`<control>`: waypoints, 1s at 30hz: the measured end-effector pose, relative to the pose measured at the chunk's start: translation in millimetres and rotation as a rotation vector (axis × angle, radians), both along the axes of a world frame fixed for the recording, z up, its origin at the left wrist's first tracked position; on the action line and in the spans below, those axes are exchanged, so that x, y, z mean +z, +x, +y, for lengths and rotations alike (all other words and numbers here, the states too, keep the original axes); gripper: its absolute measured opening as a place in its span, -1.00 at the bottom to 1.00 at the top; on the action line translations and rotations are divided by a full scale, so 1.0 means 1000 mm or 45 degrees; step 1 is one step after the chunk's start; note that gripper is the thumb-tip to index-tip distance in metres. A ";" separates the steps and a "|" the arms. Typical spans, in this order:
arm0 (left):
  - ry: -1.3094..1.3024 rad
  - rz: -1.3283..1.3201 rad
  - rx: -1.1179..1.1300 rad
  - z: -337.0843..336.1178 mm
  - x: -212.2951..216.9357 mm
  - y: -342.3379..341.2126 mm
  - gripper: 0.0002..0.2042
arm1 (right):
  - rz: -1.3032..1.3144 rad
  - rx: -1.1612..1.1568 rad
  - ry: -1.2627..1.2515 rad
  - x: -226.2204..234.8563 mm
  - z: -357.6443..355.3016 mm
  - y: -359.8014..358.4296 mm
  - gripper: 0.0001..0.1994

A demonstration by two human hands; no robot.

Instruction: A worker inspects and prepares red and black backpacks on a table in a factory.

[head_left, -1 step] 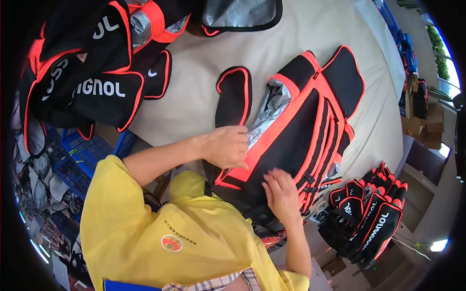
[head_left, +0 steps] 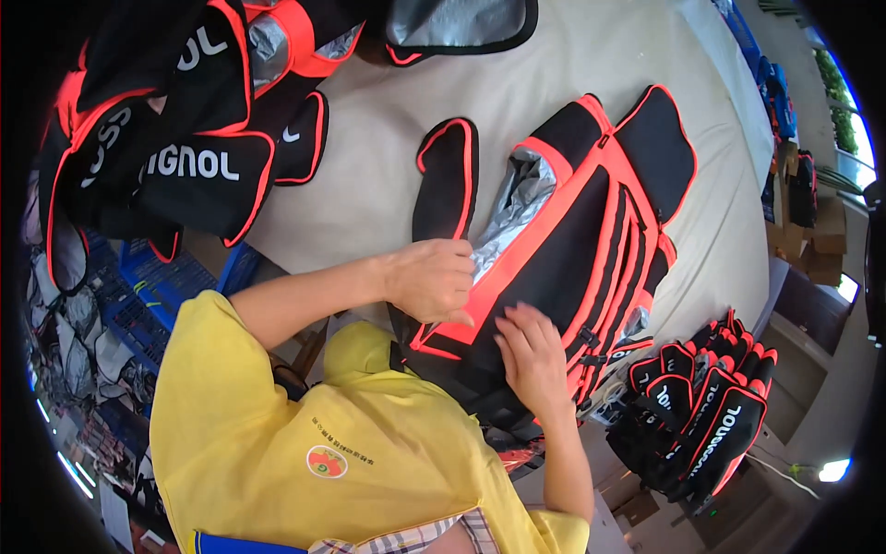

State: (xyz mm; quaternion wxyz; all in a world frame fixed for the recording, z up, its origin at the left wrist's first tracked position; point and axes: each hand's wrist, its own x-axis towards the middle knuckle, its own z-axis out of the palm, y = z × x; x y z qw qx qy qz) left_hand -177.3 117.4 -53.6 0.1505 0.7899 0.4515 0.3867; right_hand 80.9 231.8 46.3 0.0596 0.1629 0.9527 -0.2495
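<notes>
A black backpack (head_left: pixel 554 268) with bright coral trim and black straps lies slanted on the pale cloth. Its side gapes, showing the crumpled silver lining (head_left: pixel 519 208). My left hand (head_left: pixel 429 282) is closed on the coral-trimmed edge of the opening, at its near end; the fingertips are partly hidden. A long black flap (head_left: pixel 445 189) with coral trim extends beyond that hand. My right hand (head_left: pixel 533 355) rests on the lower black panel with fingers bent and slightly apart, gripping nothing visible.
Pale cloth (head_left: pixel 360 185) covers the work surface. Several similar black pieces (head_left: pixel 208 180) are heaped at the left, above blue crates (head_left: pixel 152 286). A silver-lined piece (head_left: pixel 461 23) lies at the far edge. More black and coral bags (head_left: pixel 701 415) are bunched at the right, past the surface's edge.
My right hand has slid slightly away from me and left over the black panel. The long flap has shifted a little farther off. My left hand keeps its hold.
</notes>
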 end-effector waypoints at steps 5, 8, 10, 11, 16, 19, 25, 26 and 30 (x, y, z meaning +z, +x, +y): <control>-0.173 0.248 -0.132 -0.027 0.020 -0.004 -0.50 | 0.168 0.403 0.041 -0.040 0.023 -0.074 -0.55; -0.251 0.282 0.126 -0.058 0.035 -0.021 -0.44 | 0.208 0.486 0.071 -0.032 0.043 -0.069 -0.52; -0.275 0.133 0.452 -0.077 0.036 -0.021 -0.47 | 0.258 0.496 0.139 -0.013 0.055 -0.046 -0.50; -0.423 0.135 0.512 -0.083 0.032 -0.016 -0.47 | 0.352 0.459 0.189 -0.002 0.060 -0.033 -0.47; -0.667 -0.049 0.804 -0.098 0.008 0.025 -0.49 | 0.139 0.444 0.209 0.019 0.055 -0.002 -0.53; -0.717 -0.129 0.818 -0.094 0.010 0.035 -0.57 | 0.179 0.409 0.235 0.020 0.054 -0.002 -0.55; -0.925 -0.135 0.881 -0.067 0.042 0.027 -0.65 | 0.202 0.379 0.253 0.021 0.052 0.000 -0.54; -0.890 -0.086 0.910 -0.055 0.047 0.023 -0.69 | 0.212 0.378 0.242 0.021 0.051 0.000 -0.54; -0.826 -0.175 0.715 0.033 0.056 0.005 -0.84 | 0.246 0.397 0.184 0.024 0.041 -0.006 -0.53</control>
